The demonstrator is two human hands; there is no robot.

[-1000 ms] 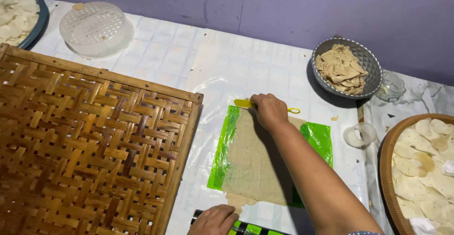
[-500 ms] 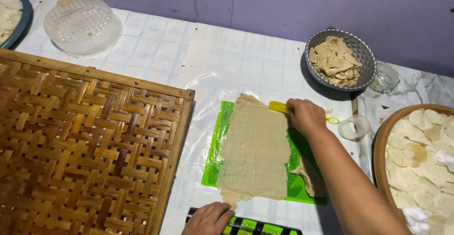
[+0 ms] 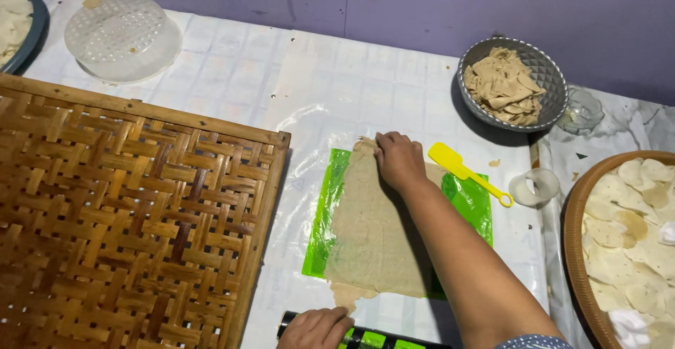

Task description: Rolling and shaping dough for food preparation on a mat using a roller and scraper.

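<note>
Dough sheet (image 3: 373, 229) now under my flat right hand (image 3: 398, 160); yellow spatula (image 3: 467, 172) dropped beside it, left hand (image 3: 314, 328) gripping the roller (image 3: 365, 336).

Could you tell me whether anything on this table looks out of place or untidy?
Slightly. The thin dough sheet overruns the green mat: a ragged flap hangs past its near edge beside the left hand, and the far end pokes beyond by the right hand. A small crumb lies near the yellow scraper.

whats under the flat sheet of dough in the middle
The dough sheet lies on a green plastic sheet, whose edges show left and right, over the table's clear plastic cover. The right hand presses its top edge. The green sheet's middle is hidden under the dough.
</note>
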